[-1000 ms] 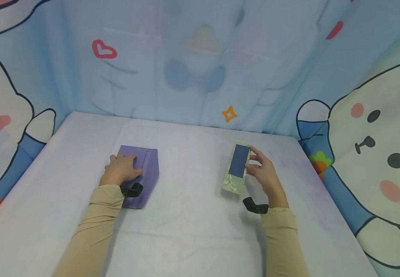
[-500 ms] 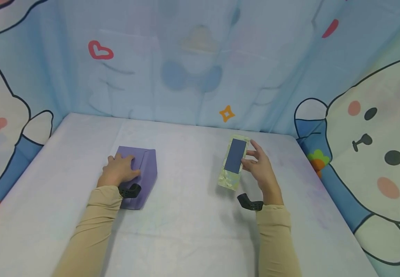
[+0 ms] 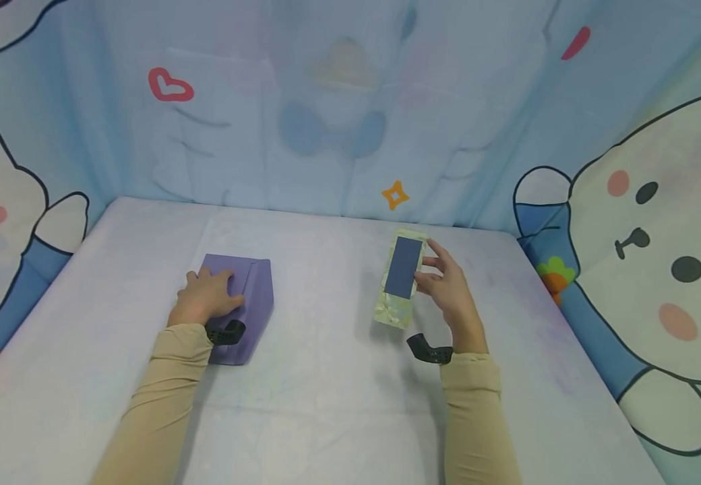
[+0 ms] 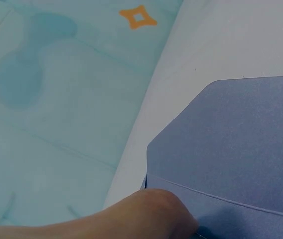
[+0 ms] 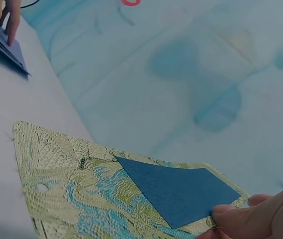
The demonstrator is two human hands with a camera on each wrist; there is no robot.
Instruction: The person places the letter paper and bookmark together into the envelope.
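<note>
A purple envelope (image 3: 253, 296) lies on the left of the table with its pointed flap folded out to the right. My left hand (image 3: 203, 296) rests on it, fingers spread over the body and thumb at the flap's fold. In the left wrist view, the thumb (image 4: 156, 211) covers part of the envelope (image 4: 231, 139) near that fold. My right hand (image 3: 447, 286) holds a long green-patterned bookmark (image 3: 394, 308) by its right edge, above the table. A dark blue panel (image 5: 181, 189) covers part of the bookmark's face, and a small hole shows near its near end.
The table (image 3: 320, 404) has a white cloth cover. Behind it hangs a blue curtain (image 3: 235, 155) with cartoon prints, and more printed cloth (image 3: 648, 303) stands at the right side.
My right hand has carried the bookmark a little left and away from me. The left hand stays on the envelope. The head view has shifted slightly.
</note>
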